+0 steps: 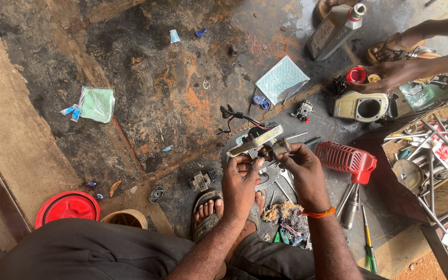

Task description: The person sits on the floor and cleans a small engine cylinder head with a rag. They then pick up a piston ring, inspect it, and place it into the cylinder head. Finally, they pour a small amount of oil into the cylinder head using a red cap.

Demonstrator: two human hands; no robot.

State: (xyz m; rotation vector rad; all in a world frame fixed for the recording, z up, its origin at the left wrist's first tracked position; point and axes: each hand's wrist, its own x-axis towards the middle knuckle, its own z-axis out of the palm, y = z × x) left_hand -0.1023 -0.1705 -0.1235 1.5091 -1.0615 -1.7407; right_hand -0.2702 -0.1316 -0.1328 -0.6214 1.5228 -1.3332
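Observation:
My left hand (240, 182) grips a small metal engine part (259, 143), a pale bracket with a dark round piece under it. My right hand (303, 170), with an orange band at the wrist, pinches the part's right end beside a short grey cylinder (281, 147). Black and red wires (237, 118) trail from the part to the upper left. Both hands are held above a toothed metal disc (268, 179) on the stained floor, just beyond my sandalled foot (207, 211).
A red plastic engine cover (346, 159) lies right of my hands, with screwdrivers (368, 243) below it. Another person's hand (387, 77) rests by a red cap and a beige housing (363, 107). An oil bottle (335, 31), a tool tray (431, 150), a red lid (68, 207) and a rag pile (289, 220) lie around.

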